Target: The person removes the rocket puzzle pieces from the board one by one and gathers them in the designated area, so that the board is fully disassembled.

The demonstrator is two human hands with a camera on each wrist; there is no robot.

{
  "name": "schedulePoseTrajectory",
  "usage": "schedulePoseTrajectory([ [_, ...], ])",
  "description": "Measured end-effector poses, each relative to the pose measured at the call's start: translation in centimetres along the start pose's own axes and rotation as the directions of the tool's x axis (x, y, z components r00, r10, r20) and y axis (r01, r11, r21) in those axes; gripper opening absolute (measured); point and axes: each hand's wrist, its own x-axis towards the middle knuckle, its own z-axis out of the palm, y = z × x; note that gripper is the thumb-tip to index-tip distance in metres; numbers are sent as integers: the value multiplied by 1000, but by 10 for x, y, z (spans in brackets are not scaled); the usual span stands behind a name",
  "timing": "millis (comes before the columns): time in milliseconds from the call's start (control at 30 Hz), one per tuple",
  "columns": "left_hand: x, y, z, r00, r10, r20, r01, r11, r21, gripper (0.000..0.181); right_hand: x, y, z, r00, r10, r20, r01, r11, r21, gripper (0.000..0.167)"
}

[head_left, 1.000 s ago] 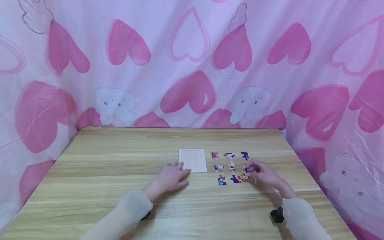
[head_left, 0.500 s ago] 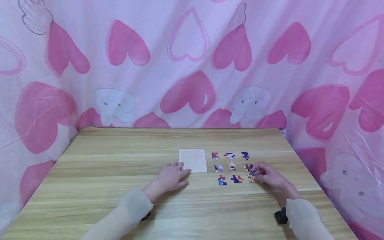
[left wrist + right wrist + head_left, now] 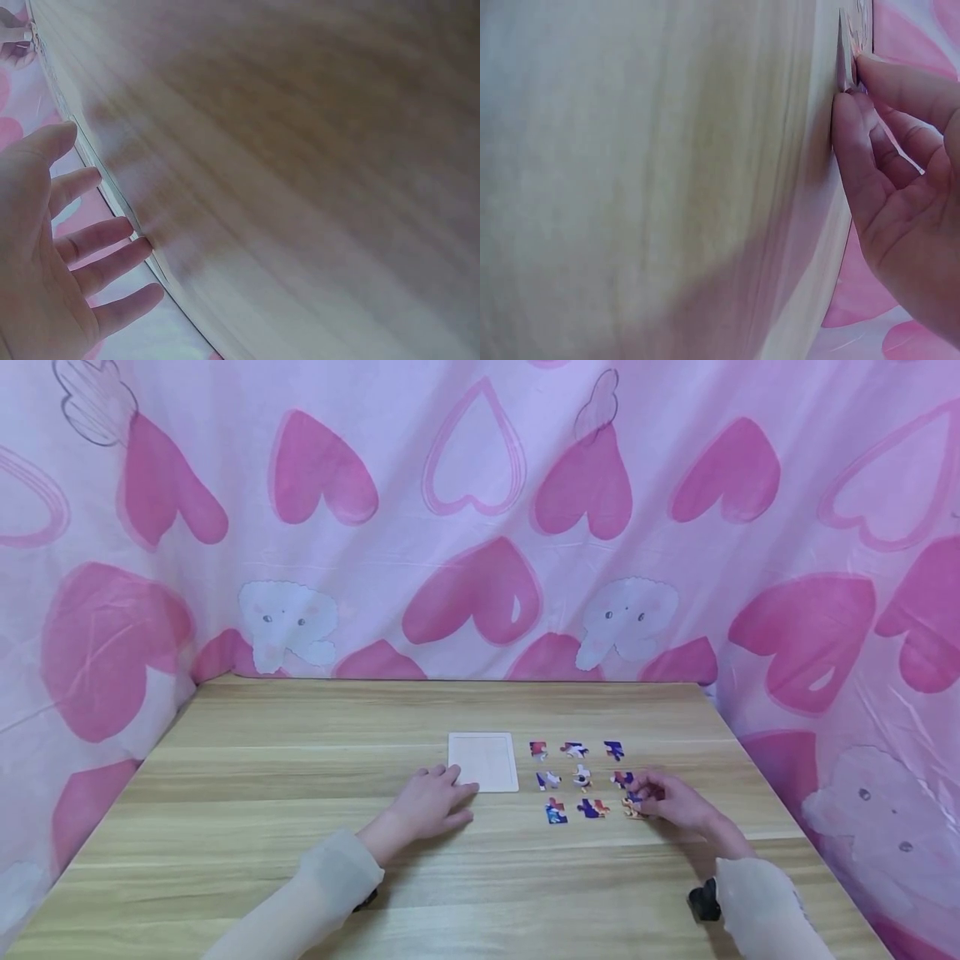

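My left hand (image 3: 427,802) lies with spread, fairly straight fingers at the lower left of a white square puzzle tray (image 3: 486,762), the fingertips over its corner. Jigsaw pieces lie in three rows to the right of the tray, among them a purple and orange piece (image 3: 592,808) in the front row. At the right end of that row my right hand (image 3: 678,802) pinches an orange-toned puzzle piece (image 3: 632,808) between thumb and finger. In the right wrist view this puzzle piece (image 3: 846,60) shows edge-on at the fingertips. The fingers partly hide it.
All this lies on a wood-grain table (image 3: 300,752). Behind and along both sides hangs a pink curtain (image 3: 360,552) with hearts. A black device (image 3: 705,902) sits at the right wrist.
My right hand has moved a little to the right, carrying the orange-toned puzzle piece away from its neighbour, and then stayed there. The left hand and tray have stayed put.
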Motion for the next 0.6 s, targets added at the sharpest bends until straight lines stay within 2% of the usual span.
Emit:
schedulePoseTrajectory([
  [333,1,-1,2,1000,2,1,-2,1000,6,45,1,2,0,999,-33,7,33,999,-11,19],
  [433,1,-1,3,1000,0,2,0,1000,-7,46,1,3,-1,1000,-22,16,21,999,27,20],
  [500,0,-2,4,1000,-9,2,9,999,-41,48,1,4,-2,999,-28,26,26,998,51,21],
  [600,-1,-5,4,1000,-28,-6,27,989,-148,49,0,5,-4,999,-40,10,39,997,72,21],
])
